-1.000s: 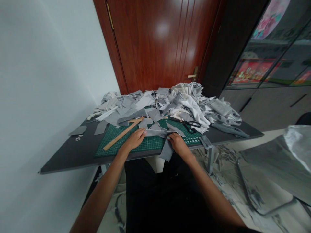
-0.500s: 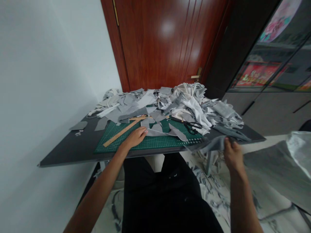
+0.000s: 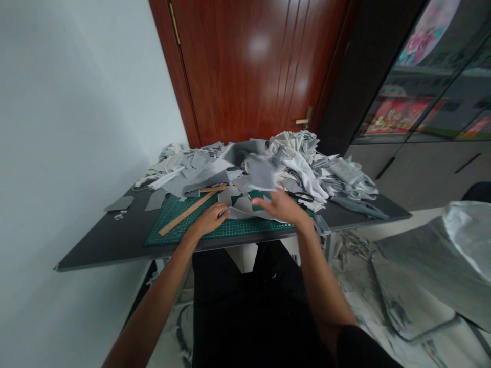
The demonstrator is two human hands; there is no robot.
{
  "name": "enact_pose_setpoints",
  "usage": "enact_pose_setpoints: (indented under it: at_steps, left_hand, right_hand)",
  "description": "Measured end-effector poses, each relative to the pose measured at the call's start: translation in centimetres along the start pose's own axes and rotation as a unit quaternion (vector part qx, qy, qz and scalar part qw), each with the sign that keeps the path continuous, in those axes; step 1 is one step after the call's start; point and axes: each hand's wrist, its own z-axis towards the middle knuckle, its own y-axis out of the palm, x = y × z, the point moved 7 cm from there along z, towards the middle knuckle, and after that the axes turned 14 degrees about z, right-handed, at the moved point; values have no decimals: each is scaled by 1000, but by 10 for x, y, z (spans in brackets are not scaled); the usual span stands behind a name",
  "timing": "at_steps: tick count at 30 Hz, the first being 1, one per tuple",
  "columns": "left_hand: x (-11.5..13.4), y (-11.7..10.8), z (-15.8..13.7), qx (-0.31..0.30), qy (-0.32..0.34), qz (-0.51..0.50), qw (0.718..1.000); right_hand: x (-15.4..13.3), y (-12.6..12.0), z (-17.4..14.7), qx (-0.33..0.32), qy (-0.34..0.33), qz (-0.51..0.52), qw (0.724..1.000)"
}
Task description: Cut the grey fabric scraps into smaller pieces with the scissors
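Observation:
My left hand [image 3: 209, 219] is closed at the left end of a long pale grey fabric strip [image 3: 245, 212], which lies across the green cutting mat [image 3: 184, 208]. Over the mat's right half, my right hand [image 3: 284, 207] reaches forward, its thumb apart from the fingers. Just beyond its fingertips a grey fabric piece [image 3: 261, 173] is in the air, blurred by motion. Black scissors [image 3: 304, 197] lie to the right, partly covered by fabric. A wooden ruler [image 3: 187, 213] rests slanted on the mat left of my hands, with small grey scraps near its upper end.
Heaped grey and white fabric scraps [image 3: 303, 153] line the back of the dark table [image 3: 103, 245]. A grey scrap [image 3: 119, 203] lies at the table's left. Beyond stands a red-brown door [image 3: 249, 66]. A large grey sack [image 3: 425, 250] is at the right.
My right hand has swung left and forward from the table's right edge. The grey fabric it held there is now in the air toward the heap. My left hand stays on the strip.

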Motion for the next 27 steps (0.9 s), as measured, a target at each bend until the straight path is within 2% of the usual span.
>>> enact_pose_setpoints:
  at_steps: [1,2,4,6,9,14,18,23,27]
  left_hand:
    - [0,0,0,0,-1,-1,1000]
    - [1,-1,0,-1,-1,-3,1000]
    - [3,-1,-1,-5,2,-6,1000]
    - [5,-1,-1,-8,5,-6,1000]
    - [5,-1,-1,-11,5,2,1000]
    - [13,-5,-5,-7,33,-6,999]
    - [32,-9,-12,-29,64,-4,998]
    - [42,-13,-15,-43,66,-12,997]
    - [39,-13,-14,-62,66,-79,993]
  right_hand:
    - [5,31,2,-87,30,29,995]
    - [10,53,-2,-142,51,55,987]
    - [21,71,-17,-168,79,90,979]
    - [35,68,-36,-142,79,84,983]
    - [61,53,-63,-85,83,10,993]
    - [92,32,-97,3,122,-88,989]
    - [91,23,-111,62,122,-116,984]
    - [82,22,-118,74,106,-100,987]
    - [74,22,-124,72,86,-71,991]
